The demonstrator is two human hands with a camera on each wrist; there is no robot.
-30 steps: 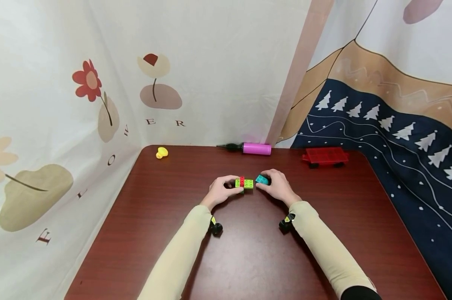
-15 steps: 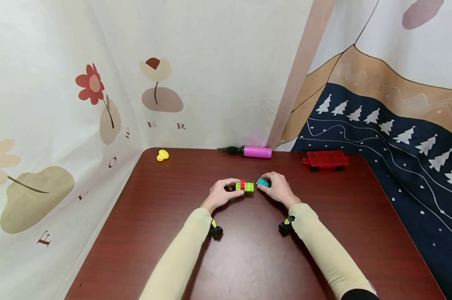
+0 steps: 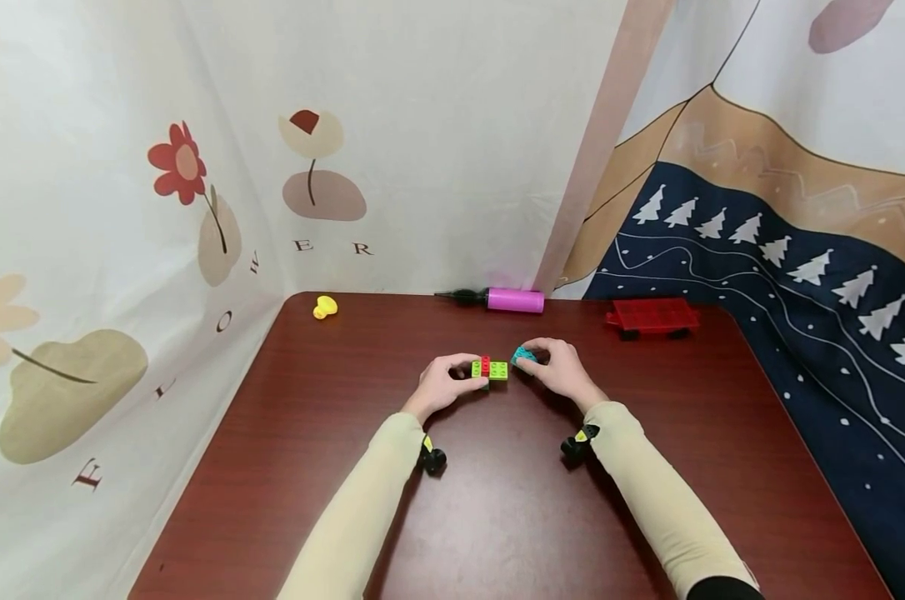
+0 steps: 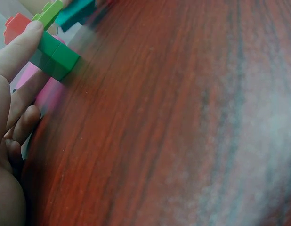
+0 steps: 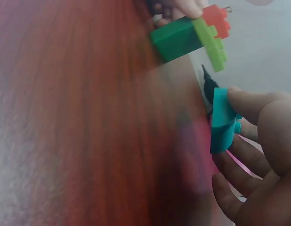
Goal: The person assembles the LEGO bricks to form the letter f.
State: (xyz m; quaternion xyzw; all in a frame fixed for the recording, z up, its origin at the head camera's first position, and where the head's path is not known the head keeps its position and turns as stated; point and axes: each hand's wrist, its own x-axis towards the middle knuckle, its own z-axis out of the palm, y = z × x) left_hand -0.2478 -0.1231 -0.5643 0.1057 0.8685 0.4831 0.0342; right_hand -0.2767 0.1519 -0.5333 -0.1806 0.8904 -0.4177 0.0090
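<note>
My left hand [image 3: 445,383] pinches a small assembly of toy building bricks near the middle of the table. In that assembly a red brick [image 3: 486,365] sits on a lime green piece [image 3: 500,372], with a dark green block [image 4: 53,55] underneath. Just to the right, my right hand [image 3: 567,368] holds a teal brick [image 5: 222,120] between thumb and fingers. Its studs face the palm side in the right wrist view. A narrow gap separates the teal brick from the lime green piece; the two do not touch.
Along the far edge of the brown table [image 3: 490,517] lie a yellow toy piece [image 3: 325,307], a pink-purple hand pump [image 3: 515,300] with a black nozzle, and a red toy wagon [image 3: 653,317]. Printed curtains [image 3: 437,150] stand behind the table.
My right hand has turned the teal brick, which now sits tilted and slightly farther from me, its top partly covered by the fingers. The left hand and its bricks stay about where they were.
</note>
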